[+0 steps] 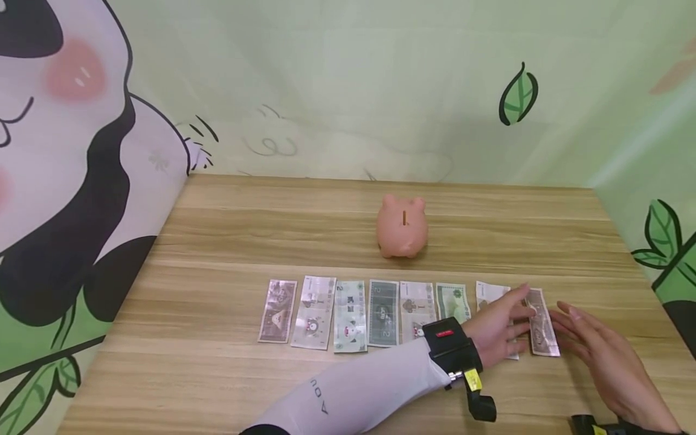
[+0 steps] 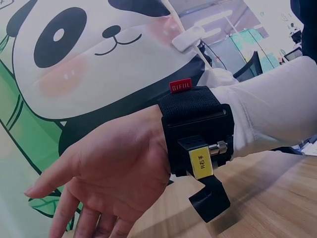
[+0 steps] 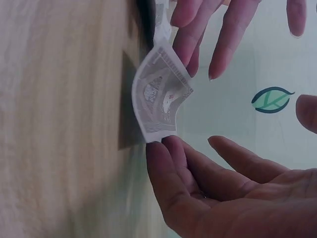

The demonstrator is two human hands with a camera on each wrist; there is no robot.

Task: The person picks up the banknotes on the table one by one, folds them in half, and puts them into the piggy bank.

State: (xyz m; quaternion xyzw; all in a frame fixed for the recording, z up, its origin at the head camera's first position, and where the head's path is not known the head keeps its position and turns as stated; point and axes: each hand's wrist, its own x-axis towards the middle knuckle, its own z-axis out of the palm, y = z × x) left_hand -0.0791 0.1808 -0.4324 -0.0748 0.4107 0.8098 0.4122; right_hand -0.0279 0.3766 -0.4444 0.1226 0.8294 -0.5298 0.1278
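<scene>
In the head view, a brownish play banknote (image 1: 542, 323) stands between my two hands at the right end of a row of notes. My left hand (image 1: 499, 326) reaches over from the left, its spread fingers along the note's left edge and over a pale note (image 1: 489, 292). My right hand (image 1: 614, 362) is at the note's right side, thumb raised. In the right wrist view the banknote (image 3: 159, 94) is bowed, with right fingertips (image 3: 161, 153) touching one end and left fingers (image 3: 233, 29) by the other. The left wrist view shows my right hand (image 2: 119, 163), thumb spread away.
More play banknotes, such as a grey one (image 1: 383, 313) and a green one (image 1: 350, 314), lie side by side on the wooden table (image 1: 217, 229). A pink piggy bank (image 1: 402, 232) with a slot on top stands behind them. Printed fabric walls (image 1: 348, 90) border the table.
</scene>
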